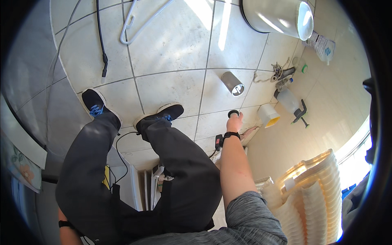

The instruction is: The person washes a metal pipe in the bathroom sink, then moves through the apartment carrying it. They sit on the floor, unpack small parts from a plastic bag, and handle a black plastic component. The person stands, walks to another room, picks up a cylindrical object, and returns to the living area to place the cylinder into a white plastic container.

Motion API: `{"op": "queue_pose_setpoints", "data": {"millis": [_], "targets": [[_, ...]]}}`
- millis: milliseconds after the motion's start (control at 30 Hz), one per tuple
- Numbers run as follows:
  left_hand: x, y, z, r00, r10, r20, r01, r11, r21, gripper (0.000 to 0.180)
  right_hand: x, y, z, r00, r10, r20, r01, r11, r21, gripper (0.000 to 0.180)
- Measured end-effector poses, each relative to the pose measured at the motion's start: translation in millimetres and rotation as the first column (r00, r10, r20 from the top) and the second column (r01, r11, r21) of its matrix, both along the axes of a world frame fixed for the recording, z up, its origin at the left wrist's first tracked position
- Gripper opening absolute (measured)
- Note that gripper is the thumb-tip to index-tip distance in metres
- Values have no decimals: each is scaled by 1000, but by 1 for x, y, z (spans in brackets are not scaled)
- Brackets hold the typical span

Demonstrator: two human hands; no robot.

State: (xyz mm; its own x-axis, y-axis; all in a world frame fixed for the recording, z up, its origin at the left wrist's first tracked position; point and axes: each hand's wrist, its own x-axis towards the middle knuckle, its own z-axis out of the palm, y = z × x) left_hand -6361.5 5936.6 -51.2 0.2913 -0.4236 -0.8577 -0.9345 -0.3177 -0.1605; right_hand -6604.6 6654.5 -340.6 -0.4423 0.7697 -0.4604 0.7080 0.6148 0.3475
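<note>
My right hand (234, 121) reaches low over the floor at the right, its fingers closed around a small object with a black round top (233, 114). Most of that object is hidden in the hand. Just beyond it a silver metal cylinder (232, 83) stands or lies on the tiles, its open end showing; which I cannot tell. To the right of the hand is a white container with a yellow inside (268, 115). Only a sliver of my left hand (62, 214) shows at the lower left, beside my thigh, with its fingers hidden.
Along the right wall are a spray bottle (289, 102), small bottles and a tangled cord (277, 73). A white bin (277, 18) lies farther off. A white hanger (132, 28) and black cable (102, 49) are on the tiled floor. Cream ribbed fabric (310, 196) hangs near my right arm.
</note>
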Motion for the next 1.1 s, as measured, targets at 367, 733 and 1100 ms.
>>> {"op": "queue_pose_setpoints", "data": {"millis": [367, 733, 1100], "targets": [[6, -7, -7, 999, 9, -41, -9, 1000, 10, 31, -132, -11, -1, 964, 265, 39, -259, 959, -111, 69], [30, -11, -28, 968, 156, -196, -148, 987, 58, 29, -122, -91, 6, 919, 287, 270, -279, 958, -69, 97], [25, -43, -22, 805, -579, -129, 557, 813, -172, 34, -112, -219, 38, 842, 509, 178, -410, 818, -403, 76]]}}
